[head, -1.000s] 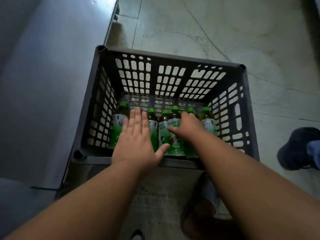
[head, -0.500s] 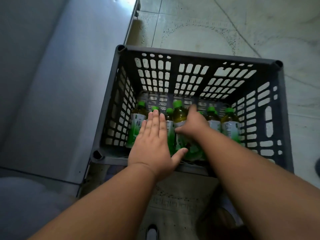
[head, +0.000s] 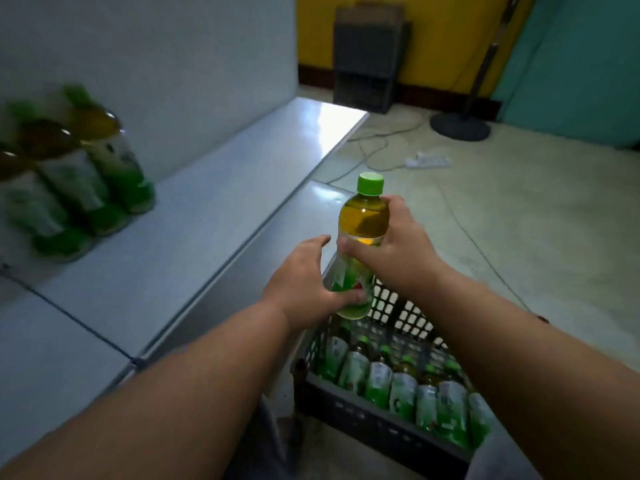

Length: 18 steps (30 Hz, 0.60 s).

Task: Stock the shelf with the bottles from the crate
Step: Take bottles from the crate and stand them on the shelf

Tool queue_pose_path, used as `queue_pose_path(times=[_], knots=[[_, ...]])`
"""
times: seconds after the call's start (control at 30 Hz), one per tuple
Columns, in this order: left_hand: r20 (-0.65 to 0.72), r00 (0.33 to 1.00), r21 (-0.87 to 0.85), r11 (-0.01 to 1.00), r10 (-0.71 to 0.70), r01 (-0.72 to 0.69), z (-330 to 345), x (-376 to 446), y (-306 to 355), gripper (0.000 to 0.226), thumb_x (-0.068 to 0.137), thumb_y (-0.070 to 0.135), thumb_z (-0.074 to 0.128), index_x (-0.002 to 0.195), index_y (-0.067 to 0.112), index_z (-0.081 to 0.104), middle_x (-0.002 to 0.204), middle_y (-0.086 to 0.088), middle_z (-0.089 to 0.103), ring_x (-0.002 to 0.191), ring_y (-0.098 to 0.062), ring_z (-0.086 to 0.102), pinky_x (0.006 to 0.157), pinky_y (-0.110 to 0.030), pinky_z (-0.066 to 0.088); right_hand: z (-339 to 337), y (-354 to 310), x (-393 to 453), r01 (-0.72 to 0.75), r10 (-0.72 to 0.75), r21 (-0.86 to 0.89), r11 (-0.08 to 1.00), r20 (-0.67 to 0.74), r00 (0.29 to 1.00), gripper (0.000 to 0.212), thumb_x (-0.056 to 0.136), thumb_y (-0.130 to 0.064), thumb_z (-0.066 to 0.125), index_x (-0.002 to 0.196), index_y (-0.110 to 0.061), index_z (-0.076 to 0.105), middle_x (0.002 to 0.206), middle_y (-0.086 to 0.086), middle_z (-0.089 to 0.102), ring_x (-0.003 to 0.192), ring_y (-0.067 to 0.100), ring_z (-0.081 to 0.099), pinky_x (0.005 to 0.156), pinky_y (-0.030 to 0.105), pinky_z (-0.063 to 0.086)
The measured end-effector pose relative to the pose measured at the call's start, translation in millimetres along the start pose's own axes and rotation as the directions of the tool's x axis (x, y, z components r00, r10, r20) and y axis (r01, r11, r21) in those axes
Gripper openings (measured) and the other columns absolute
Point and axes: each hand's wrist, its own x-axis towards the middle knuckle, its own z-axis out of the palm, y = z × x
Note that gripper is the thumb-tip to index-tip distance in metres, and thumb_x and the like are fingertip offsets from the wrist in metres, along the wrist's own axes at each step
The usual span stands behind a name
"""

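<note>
A clear plastic bottle of amber tea with a green cap and green-and-white label (head: 360, 237) is held upright in the air above the far left corner of the dark grey slotted plastic crate (head: 381, 431), near the edge of the pale grey flat shelf (head: 194, 216) on the left. The right hand (head: 394, 247) is wrapped around the bottle's upper body, its fingers (head: 346, 245) clenched on it below the shoulder. The left hand (head: 304, 289) is cupped at the lower label, the thumb pressed on the bottle's base; its upper fingers are spread and seem only loosely closed. Three matching tea bottles (head: 76, 168), blurred, are already standing in a row on the far left of the shelf, against the white back panel. A row of about seven more bottles (head: 401, 386) is seen still in the crate's near side. The stocking is judged to be at an early stage: a few are placed, one is in transit, and most of the shelf is left to be filled
</note>
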Motion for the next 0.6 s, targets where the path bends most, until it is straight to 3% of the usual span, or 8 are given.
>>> queue_pose_path(times=[0.1,0.2,0.4,0.53,0.6], knots=[[-0.096,0.995,0.09,0.995,-0.024,0.033,-65,-12,-23,0.111,0.062,0.066,0.082,0.153,0.028,0.031,0.154,0.005,0.04,0.138,-0.016,0.04,0.11,-0.039,0.04,32,-64,10,0.11,-0.113,0.058,0.992,0.048,0.992,0.069,0.075,-0.039,0.082,0.13,-0.025,0.044,0.111,-0.005,0.063,0.1,0.013,0.062,0.089,0.037,0.055],[-0.164,0.984,0.13,0.987,-0.072,0.094,-116,-24,-53,0.107,0.063,0.065,0.082,0.151,0.031,0.032,0.154,0.008,0.039,0.136,-0.016,0.042,0.104,-0.035,0.043,70,-111,18,0.184,-0.189,0.05,0.982,0.108,0.976,0.07,0.074,-0.04,0.084,0.129,-0.028,0.042,0.111,-0.008,0.06,0.1,0.012,0.06,0.082,0.029,0.053],[-0.215,0.967,0.196,0.963,-0.139,0.182,-157,-22,-122,0.096,0.054,0.082,0.067,0.135,0.036,0.046,0.137,0.008,0.055,0.125,-0.016,0.052,0.101,-0.042,0.049,145,-149,44,0.248,-0.252,0.042,0.968,0.168,0.953,0.07,0.07,-0.045,0.085,0.123,-0.035,0.039,0.108,-0.009,0.06,0.098,0.016,0.061,0.084,0.041,0.057],[-0.268,0.939,0.239,0.929,-0.215,0.282,-150,-2,-157,0.125,0.052,0.089,0.062,0.152,0.023,0.027,0.156,-0.002,0.037,0.141,-0.021,0.038,0.114,-0.043,0.036,185,-151,80,0.261,-0.264,0.037,0.965,0.165,0.95,0.073,0.067,-0.045,0.087,0.122,-0.038,0.038,0.108,-0.008,0.061,0.097,0.016,0.061,0.084,0.044,0.057],[-0.312,0.92,0.253,0.913,-0.237,0.321,-141,11,-169,0.122,0.063,0.082,0.066,0.155,0.017,0.02,0.16,-0.006,0.029,0.146,-0.023,0.03,0.119,-0.04,0.027,198,-148,99,0.257,-0.258,0.024,0.966,0.169,0.951,0.076,0.068,-0.042,0.088,0.126,-0.035,0.039,0.111,-0.006,0.061,0.099,0.018,0.06,0.086,0.045,0.056]])
